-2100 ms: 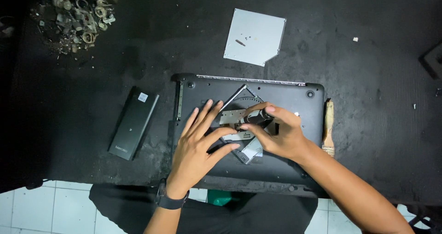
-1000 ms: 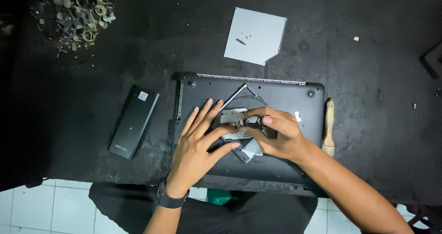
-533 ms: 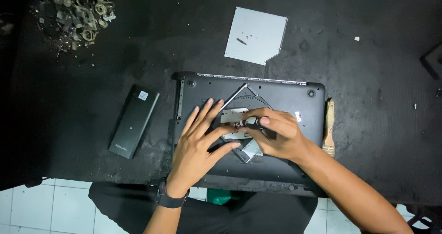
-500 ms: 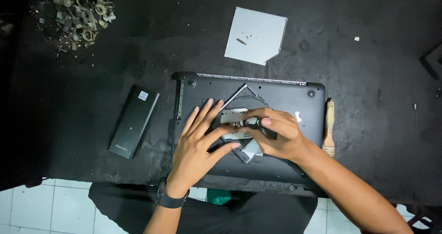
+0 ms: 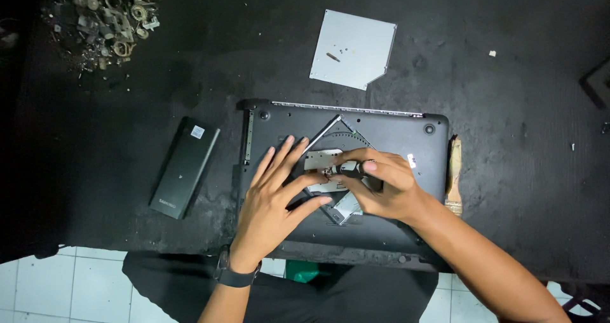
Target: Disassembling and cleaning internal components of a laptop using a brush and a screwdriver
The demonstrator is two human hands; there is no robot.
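The laptop (image 5: 346, 183) lay bottom-up near the front edge of the dark worktop (image 5: 508, 170), its base opened at a square bay in the middle. The left hand (image 5: 276, 202) lay flat on the base, fingers spread, the fingertips pressing beside the bay; it gripped nothing. The right hand (image 5: 384, 186) was closed around a small dark screwdriver (image 5: 348, 168), whose tip pointed left into the bay, close to the left fingertips. What the tip met was hidden by the fingers.

The laptop looked stiff and fairly heavy, so it would sit still under a flat palm; its plastic shell seemed smooth and could slide on the worktop if pushed sideways. The best hold would probably be the solid base beside the bay, not the thin metal parts inside, which looked easy to bend. The screwdriver was light and slim, likely to roll in the fingers, so a pinch near the tip suited it.

To the left lay a long black battery (image 5: 185, 168), apart from the laptop. A grey flat drive (image 5: 353, 48) with tiny screws on it lay further away. A brush (image 5: 454, 177) rested just beside the laptop's right edge, and a heap of metal scraps (image 5: 105, 24) sat at the far left corner.
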